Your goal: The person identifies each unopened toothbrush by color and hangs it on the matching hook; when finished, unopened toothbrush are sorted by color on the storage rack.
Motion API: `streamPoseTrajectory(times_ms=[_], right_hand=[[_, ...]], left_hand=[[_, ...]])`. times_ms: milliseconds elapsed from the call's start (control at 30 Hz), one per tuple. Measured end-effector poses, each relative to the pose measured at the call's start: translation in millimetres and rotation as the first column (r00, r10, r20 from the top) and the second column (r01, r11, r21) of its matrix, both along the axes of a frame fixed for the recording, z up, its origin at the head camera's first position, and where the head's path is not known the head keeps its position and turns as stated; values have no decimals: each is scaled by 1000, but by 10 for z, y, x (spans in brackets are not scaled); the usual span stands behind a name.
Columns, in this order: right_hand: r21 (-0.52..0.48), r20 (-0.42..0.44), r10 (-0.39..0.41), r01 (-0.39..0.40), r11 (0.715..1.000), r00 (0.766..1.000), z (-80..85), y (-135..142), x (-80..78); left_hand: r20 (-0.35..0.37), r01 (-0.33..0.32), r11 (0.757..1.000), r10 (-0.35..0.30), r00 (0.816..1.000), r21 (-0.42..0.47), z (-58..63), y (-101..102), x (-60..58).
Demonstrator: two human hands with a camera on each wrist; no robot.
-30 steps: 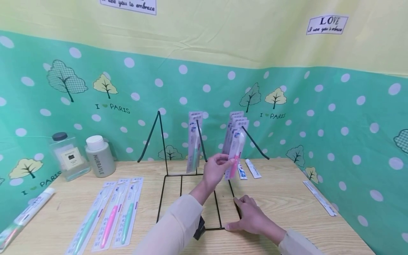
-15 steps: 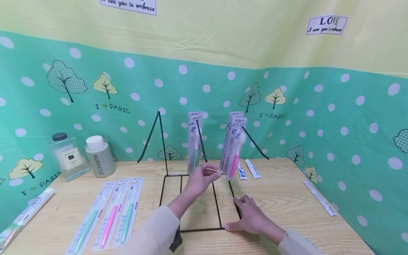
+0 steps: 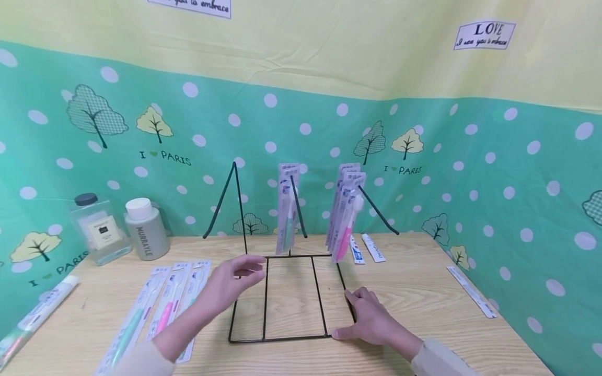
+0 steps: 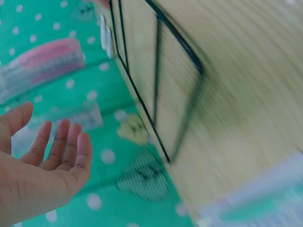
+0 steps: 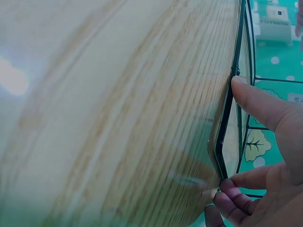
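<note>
A black wire display rack (image 3: pixel 282 339) stands on the wooden table, three slanted hooks at its back. My right hand (image 3: pixel 371 318) holds its front right corner, thumb on the front bar and fingers at the side bar. Packaged toothbrushes (image 3: pixel 346 237) hang on the right hook, the front one pink. On the middle hook hang more toothbrush packs (image 3: pixel 287 209), a green one in front; the left hook is bare. My left hand (image 3: pixel 230 284) hovers over the rack's left side, holding nothing, fingers loosely bent. Beyond it lie three packaged toothbrushes (image 3: pixel 129 329), partly covered by the left arm.
A clear bottle (image 3: pixel 102 235) and a grey bottle (image 3: pixel 148 237) stand at the back left. A large tube-like pack (image 3: pixel 39 318) lies at the left edge. Small toothpaste tubes (image 3: pixel 373 248) lie behind the rack, and a thin white pack (image 3: pixel 472 292) lies at the right.
My left hand has let go of the pink toothbrush pack, which now hangs on the right hook. It has moved left and toward me. The right hand stays on the rack corner.
</note>
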State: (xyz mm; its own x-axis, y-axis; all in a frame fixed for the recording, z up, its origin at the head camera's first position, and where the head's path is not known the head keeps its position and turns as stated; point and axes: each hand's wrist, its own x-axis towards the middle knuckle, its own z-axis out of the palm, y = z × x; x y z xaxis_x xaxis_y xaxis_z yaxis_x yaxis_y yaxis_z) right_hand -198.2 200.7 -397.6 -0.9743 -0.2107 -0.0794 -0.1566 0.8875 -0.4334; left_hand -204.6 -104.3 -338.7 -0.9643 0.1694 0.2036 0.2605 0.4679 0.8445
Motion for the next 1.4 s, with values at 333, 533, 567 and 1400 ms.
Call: streamPoseTrajectory(times_ms=[333,533,567,1400], right_hand=[[3,11,-11,11,1000,1000,2,-5,-3],[-3,19,-8,8,1000,1000,3,-2,-2],[-3,19,-10,10,1000,1000,3,-1,0],[-15,-2,-15,15,1000,1000,14,-15,29]], left_hand=[[-36,-156,968,152,988,-198,-181,-966,97],[80,-215,923,252,964,-319,-283,-1559,91],[104,-216,918,263,959,-333,-299,-1649,84],[311,-164,822,380,871,-546,-516,-2071,-7]])
